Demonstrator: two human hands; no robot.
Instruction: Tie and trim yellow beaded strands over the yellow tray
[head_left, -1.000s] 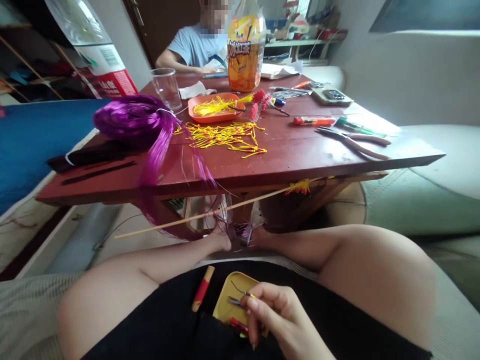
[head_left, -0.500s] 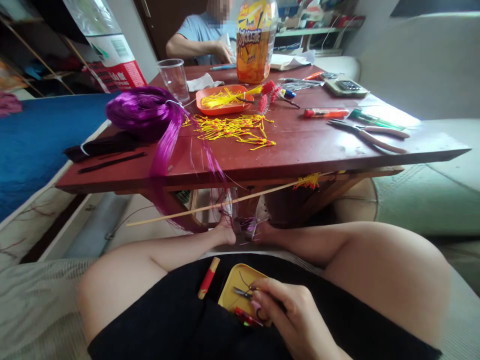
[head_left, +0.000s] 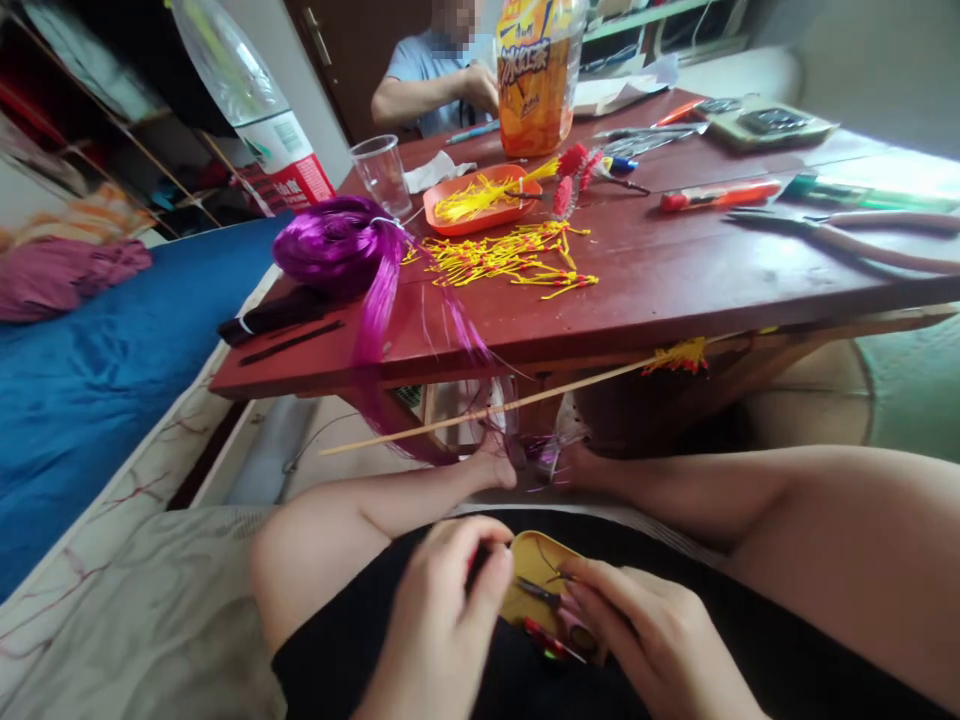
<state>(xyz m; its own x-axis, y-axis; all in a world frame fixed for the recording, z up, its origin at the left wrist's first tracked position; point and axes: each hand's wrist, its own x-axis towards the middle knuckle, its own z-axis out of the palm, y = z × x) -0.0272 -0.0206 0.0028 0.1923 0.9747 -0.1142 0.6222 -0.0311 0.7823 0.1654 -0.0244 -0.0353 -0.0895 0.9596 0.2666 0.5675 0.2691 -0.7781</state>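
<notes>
The left hand (head_left: 451,605) bends its fingers over a mostly hidden red piece (head_left: 477,557); whether it grips cannot be told. The right hand (head_left: 654,625) closes on metal scissors (head_left: 576,625) with pink handles, a thin, dark, curved strand (head_left: 550,566) at its fingertips, over a smooth, round-cornered yellow tray (head_left: 549,545). Glossy purple fibres (head_left: 330,245) and knotted yellow cords (head_left: 495,257) lie on the red wooden table (head_left: 637,270).

Right hand (head_left: 645,612)'s got small scissors (head_left: 540,593) over a yellow tray (head_left: 546,550), left hand (head_left: 450,590)'s gripping something reddish (head_left: 475,562); purple strands (head_left: 330,245) sit left on the table (head_left: 637,270), pliers (head_left: 832,230) right.
</notes>
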